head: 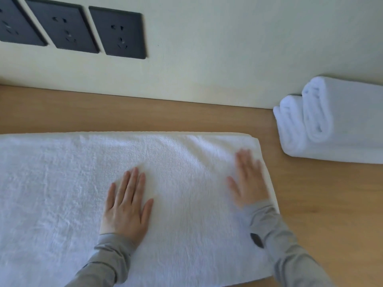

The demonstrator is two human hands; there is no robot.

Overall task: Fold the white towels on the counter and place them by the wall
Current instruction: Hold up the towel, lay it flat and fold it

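white: one towel (62, 183) under two hands (126, 206) (249, 181), two rolled towels (344, 108) (290, 129).

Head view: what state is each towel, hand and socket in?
Flat towel: lying flat on the counter, under both hands.
Left hand: open, pressing the towel.
Right hand: open on the towel, blurred.
Folded towels: two, stacked by the wall.
Sockets: nothing plugged in.

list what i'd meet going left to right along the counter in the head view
left hand → right hand → stack of folded towels. The spread towel lies under both hands and spans most of the width, so it is left out of the order.
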